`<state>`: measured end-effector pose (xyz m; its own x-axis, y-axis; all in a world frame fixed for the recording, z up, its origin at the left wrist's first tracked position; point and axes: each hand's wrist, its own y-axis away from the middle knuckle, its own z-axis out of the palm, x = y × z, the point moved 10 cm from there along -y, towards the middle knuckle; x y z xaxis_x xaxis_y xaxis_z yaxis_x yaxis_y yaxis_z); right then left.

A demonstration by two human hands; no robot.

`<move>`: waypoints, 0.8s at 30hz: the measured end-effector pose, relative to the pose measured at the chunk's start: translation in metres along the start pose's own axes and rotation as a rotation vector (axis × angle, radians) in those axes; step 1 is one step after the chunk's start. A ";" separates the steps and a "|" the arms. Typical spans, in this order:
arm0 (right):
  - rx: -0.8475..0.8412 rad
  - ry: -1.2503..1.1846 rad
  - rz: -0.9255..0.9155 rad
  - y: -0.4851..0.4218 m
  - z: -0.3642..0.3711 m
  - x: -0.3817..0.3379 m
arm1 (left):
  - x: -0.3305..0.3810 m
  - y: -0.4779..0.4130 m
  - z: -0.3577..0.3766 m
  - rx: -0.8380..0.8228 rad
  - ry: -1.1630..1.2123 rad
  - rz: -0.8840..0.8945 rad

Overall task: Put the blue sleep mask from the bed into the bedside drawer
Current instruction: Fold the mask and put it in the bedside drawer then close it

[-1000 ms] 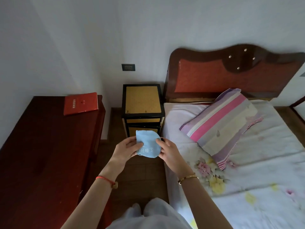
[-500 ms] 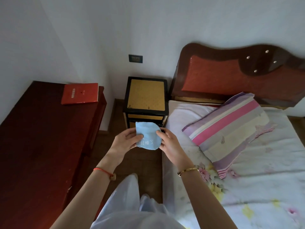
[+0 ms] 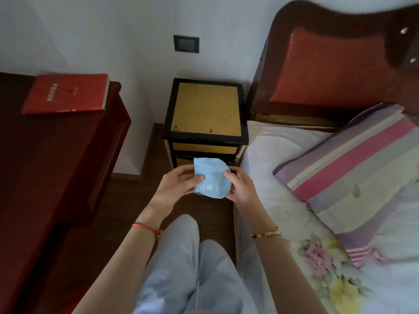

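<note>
the blue sleep mask [image 3: 212,177] sits at the centre of the frame, folded and pinched from both sides: the left hand [image 3: 179,185] has its thumb pressed on the front face, and the right hand [image 3: 241,188] has its fingers closed round the other edge. it hangs just in front of the nightstand [image 3: 205,114], whose drawer [image 3: 204,148] fronts look closed. to do this well, i judge one hand should take the mask alone, keeping the fold tight, so the other is free to pull the drawer out before lowering it in.
</note>
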<state>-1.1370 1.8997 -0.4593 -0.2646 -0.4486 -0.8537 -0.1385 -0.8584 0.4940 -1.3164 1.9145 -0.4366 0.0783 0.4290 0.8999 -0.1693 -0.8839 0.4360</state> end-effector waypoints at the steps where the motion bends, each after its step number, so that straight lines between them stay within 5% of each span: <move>1: 0.006 0.009 -0.009 -0.015 -0.003 0.013 | -0.014 -0.016 0.001 -0.010 -0.011 0.007; 17: 0.055 -0.165 -0.154 -0.168 -0.053 0.153 | -0.160 -0.192 0.006 -0.069 0.025 0.172; 24: 0.046 -0.191 -0.149 -0.175 -0.063 0.165 | -0.168 -0.265 0.003 0.001 0.457 -0.033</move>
<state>-1.0968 1.9601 -0.6972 -0.4132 -0.2587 -0.8731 -0.2321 -0.8972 0.3757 -1.2815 2.0761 -0.7031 -0.3583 0.4949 0.7917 -0.1733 -0.8685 0.4645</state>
